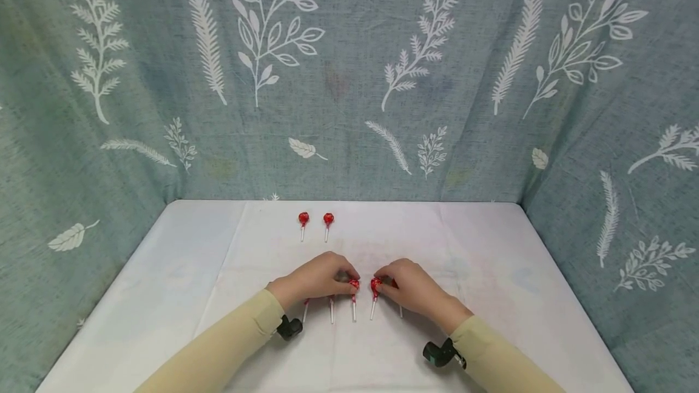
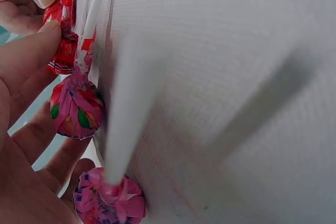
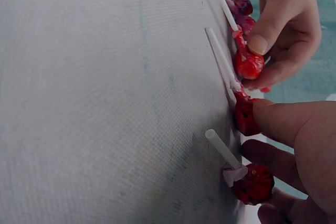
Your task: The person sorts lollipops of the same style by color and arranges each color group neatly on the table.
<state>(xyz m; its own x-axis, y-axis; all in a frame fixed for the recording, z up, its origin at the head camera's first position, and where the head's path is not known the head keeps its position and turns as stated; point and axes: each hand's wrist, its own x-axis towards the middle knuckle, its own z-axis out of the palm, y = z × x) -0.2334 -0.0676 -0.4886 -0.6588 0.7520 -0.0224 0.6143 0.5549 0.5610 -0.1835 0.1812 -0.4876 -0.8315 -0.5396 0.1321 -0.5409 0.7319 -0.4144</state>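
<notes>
White surface (image 1: pixel 491 253) and both sleeves (image 1: pixel 229 338) are being cut off by the head view's lower edge. By the left hand (image 1: pixel 319 276) a red lollipop (image 1: pixel 355 284) is being pinched; by the right hand (image 1: pixel 416 287), its red neighbour (image 1: pixel 375 284), mid-surface. Two pink-wrapped lollipops (image 2: pixel 77 108) and a red outer lollipop (image 3: pixel 254 184), mostly covered there, are being revealed by left and right wrist views respectively. Two far lollipops (image 1: pixel 303 218) are being seen whole.
</notes>
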